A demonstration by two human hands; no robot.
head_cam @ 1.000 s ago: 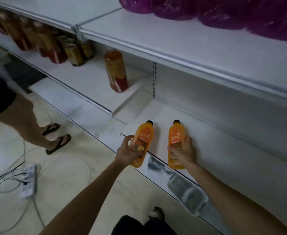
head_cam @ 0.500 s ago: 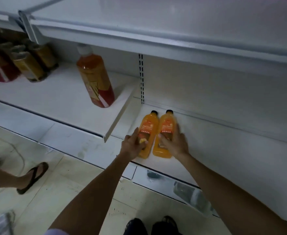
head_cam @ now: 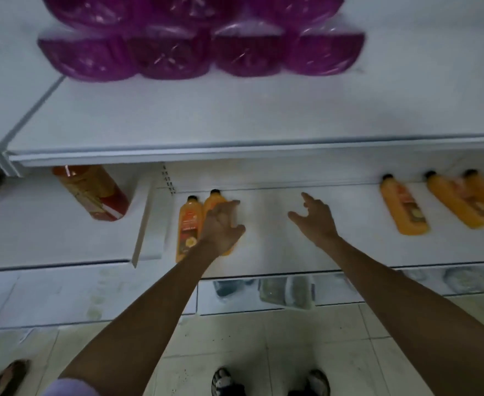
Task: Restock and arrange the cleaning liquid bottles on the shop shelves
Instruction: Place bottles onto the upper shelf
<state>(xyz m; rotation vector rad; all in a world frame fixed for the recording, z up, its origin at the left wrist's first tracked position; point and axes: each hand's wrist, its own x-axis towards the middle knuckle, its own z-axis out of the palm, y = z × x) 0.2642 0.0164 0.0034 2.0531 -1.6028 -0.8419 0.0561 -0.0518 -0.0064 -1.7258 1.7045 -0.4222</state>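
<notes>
Two orange cleaning liquid bottles with black caps stand side by side at the left end of the bottom white shelf (head_cam: pixel 278 252). The left bottle (head_cam: pixel 186 227) is fully in view. The right bottle (head_cam: pixel 216 200) is mostly hidden behind my left hand (head_cam: pixel 223 227), whose spread fingers hover in front of it and hold nothing. My right hand (head_cam: pixel 315 218) is open in the air over the bare shelf, to the right of both bottles. Several more orange bottles (head_cam: pixel 403 207) stand further right on the same shelf.
A large orange bottle with a red label (head_cam: pixel 97 192) stands on the shelf to the left. Purple bags (head_cam: pixel 200 50) fill the upper shelf (head_cam: pixel 235 121). My feet (head_cam: pixel 269 381) are on the tiled floor, and another person's sandal (head_cam: pixel 6 375) shows at bottom left.
Both hands have let go of the two orange bottles, which now stand on the bottom shelf. My right hand has moved away to the right. The view has swung right and up.
</notes>
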